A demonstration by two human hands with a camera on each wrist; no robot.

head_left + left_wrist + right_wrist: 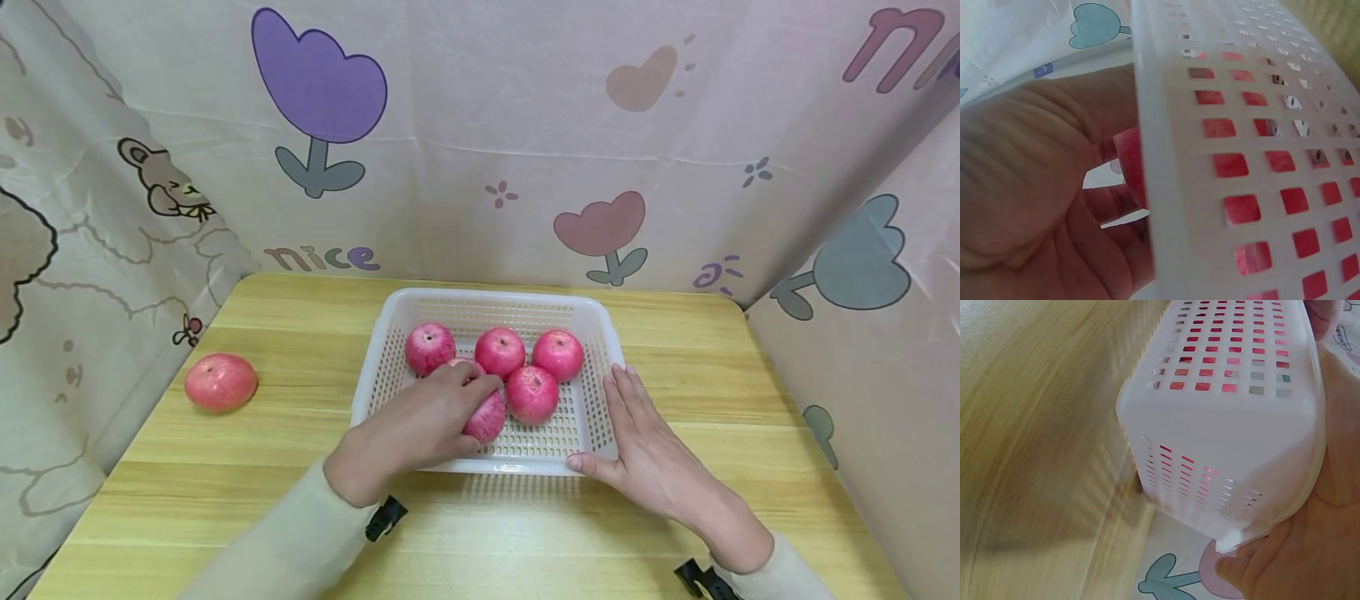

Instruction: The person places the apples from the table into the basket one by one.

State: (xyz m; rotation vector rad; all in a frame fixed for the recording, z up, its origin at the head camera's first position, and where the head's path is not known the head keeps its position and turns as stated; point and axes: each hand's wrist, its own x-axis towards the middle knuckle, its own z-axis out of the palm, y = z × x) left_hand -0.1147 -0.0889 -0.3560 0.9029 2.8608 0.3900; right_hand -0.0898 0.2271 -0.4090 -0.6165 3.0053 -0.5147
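A white plastic basket (517, 464) with pierced walls holds several pink-red apples, among them one at the front middle (532, 395) and one at the back right (558, 355). Reaching over the front rim, my left hand (427, 417) grips an apple (487, 419) inside the basket, thumb on the near side and fingers over the top. The left wrist view shows this apple (1130, 164) partly hidden by the basket wall. My right hand (656, 454) rests at the basket's right front corner, fingers straight along the right side and thumb at the front rim.
One more apple (221, 382) lies outside the basket, at the left of the wooden table (300, 333). A printed cloth (480, 125) hangs behind the table and along both sides. Black straps with small mounts (386, 518) sit on the wrists.
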